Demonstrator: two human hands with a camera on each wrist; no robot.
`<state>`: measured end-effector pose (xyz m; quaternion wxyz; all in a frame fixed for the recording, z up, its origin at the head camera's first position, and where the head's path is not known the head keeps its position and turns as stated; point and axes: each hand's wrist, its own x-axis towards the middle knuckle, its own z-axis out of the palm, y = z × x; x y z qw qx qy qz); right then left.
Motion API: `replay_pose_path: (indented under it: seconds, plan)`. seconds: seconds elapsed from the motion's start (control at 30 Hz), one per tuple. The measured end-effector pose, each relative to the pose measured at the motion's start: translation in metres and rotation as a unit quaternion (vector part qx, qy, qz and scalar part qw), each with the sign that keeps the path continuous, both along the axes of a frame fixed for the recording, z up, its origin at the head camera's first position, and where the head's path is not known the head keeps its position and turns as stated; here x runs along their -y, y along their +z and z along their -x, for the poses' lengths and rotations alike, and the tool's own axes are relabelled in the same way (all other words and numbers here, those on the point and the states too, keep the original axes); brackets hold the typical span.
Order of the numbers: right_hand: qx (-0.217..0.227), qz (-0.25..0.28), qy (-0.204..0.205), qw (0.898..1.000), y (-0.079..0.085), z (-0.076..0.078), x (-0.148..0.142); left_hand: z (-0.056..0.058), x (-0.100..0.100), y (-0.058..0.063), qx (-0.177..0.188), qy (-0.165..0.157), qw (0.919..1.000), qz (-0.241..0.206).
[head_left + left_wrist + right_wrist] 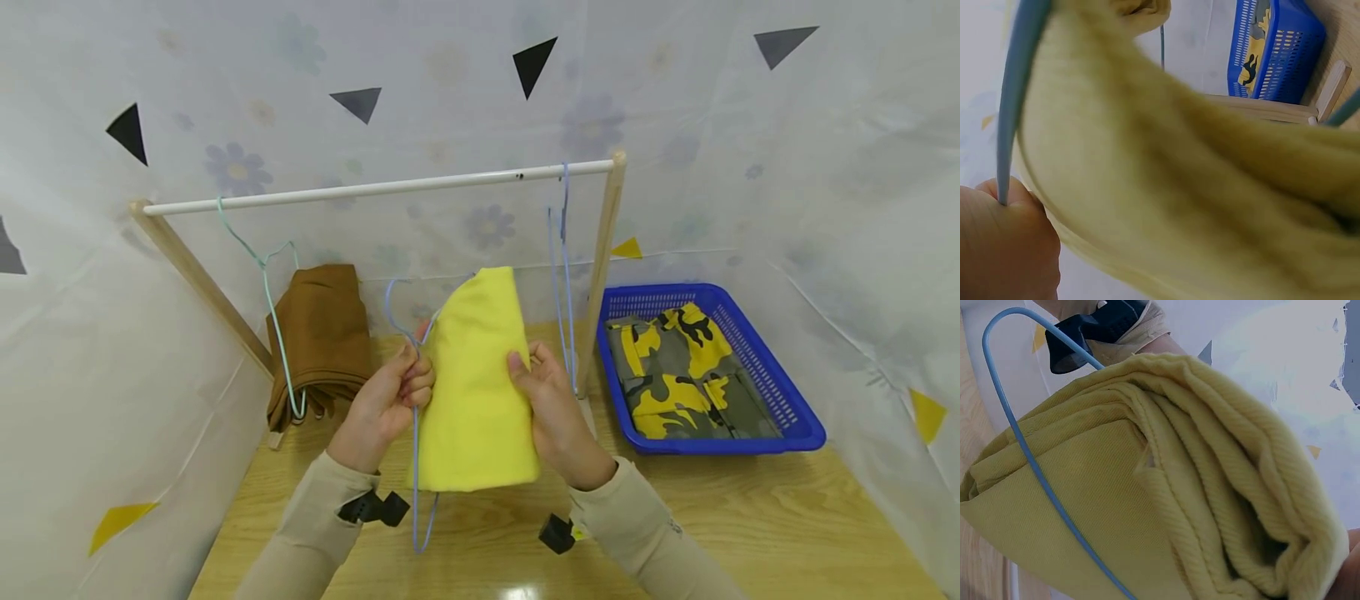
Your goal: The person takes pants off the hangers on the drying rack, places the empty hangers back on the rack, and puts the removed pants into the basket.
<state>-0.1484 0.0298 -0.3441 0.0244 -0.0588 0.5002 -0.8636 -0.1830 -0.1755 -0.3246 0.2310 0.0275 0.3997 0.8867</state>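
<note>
Yellow cloth (480, 392) hung folded on a blue hanger (416, 467), off the rail, between both hands. The right hand (558, 417) pinched the cloth's edge; the left hand (386, 404) gripped the hanger below its hook. In my judgement, uneven weight could drag the cloth off if the right hand let go, or twist the hanger.

Behind stood the rack (375, 191); right of it, a blue basket (720, 446) with camouflage cloth (682, 375). Brown cloth (322, 333) on a green hanger (276, 325) and a second blue hanger (566, 200) occupied the rail's ends, limiting access there.
</note>
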Motion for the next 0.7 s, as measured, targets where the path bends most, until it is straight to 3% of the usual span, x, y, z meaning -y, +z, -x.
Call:
replay_pose_path:
  seconds: [0.23, 0.4, 0.7]
  plan:
    - [0.004, 0.004, -0.022, 1.000, 0.007, -0.002, -0.004, -0.003, 0.002, -0.004, -0.007, 0.000, 1.0000, -0.002]
    - [-0.014, 0.012, -0.038, 0.999, 0.011, -0.001, -0.006, -0.005, 0.001, -0.005, -0.001, 0.017, 0.9997, 0.018]
    - [-0.024, 0.018, -0.040, 0.999, 0.017, -0.005, -0.010, -0.010, -0.001, -0.008, -0.005, 0.031, 0.9990, 0.033]
